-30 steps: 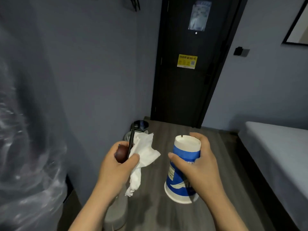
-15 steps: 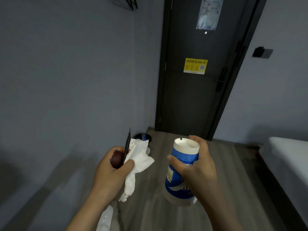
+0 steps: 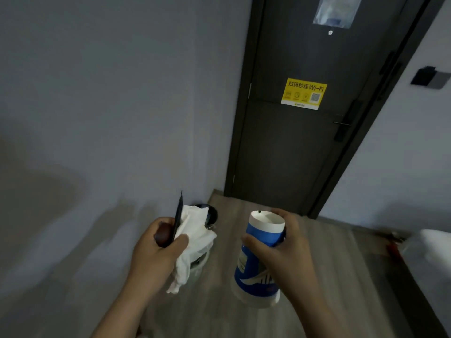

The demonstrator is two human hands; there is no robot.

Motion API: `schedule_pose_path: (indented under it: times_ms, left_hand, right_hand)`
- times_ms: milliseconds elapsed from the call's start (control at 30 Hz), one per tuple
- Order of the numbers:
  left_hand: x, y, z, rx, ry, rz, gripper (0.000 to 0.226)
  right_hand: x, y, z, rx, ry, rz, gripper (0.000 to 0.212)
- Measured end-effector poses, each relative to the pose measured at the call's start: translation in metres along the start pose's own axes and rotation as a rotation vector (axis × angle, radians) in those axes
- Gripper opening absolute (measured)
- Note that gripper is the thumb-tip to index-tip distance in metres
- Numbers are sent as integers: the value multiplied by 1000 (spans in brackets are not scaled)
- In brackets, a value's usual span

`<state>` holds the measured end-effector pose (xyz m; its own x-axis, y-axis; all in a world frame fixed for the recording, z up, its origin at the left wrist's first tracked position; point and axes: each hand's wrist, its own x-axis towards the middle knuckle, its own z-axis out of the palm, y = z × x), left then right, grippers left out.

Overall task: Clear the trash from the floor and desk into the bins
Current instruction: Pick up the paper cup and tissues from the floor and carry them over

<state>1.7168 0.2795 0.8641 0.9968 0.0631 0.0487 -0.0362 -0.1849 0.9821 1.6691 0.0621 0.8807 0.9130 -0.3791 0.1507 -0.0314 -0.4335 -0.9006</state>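
My left hand [image 3: 156,252] grips a bundle of trash: a crumpled white tissue [image 3: 192,237], a thin black strip [image 3: 177,215] sticking up, and a small dark red-brown object [image 3: 161,236]. My right hand [image 3: 283,250] holds a blue and white paper cup [image 3: 258,262] upside down, its white base on top. Two bins stand on the floor by the left wall, partly hidden behind the tissue: a dark one [image 3: 211,215] farther off and a pale one [image 3: 199,264] nearer.
A dark door [image 3: 292,142] with a yellow Wi-Fi sticker [image 3: 303,93] closes the end of the grey wood floor [image 3: 329,264]. A grey wall [image 3: 97,118] runs along the left. A white bed corner [image 3: 434,242] and a small red thing [image 3: 393,247] are at the right.
The view has moved forward toward the door and bins. The clear plastic at the left is out of sight. Both hands keep their loads at the same height.
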Motion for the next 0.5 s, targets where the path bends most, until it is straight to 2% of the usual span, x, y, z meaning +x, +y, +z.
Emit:
schedule_pose_path:
  times_ms: [100,500]
  left_hand:
    - [60,3,14,24,-3,-6,18]
    - [244,-22,77,79,76,-112,19]
  right_hand:
    - [55,-1,15,-23,-20,24,54]
    - [267,49,75,-13,-162,75,55]
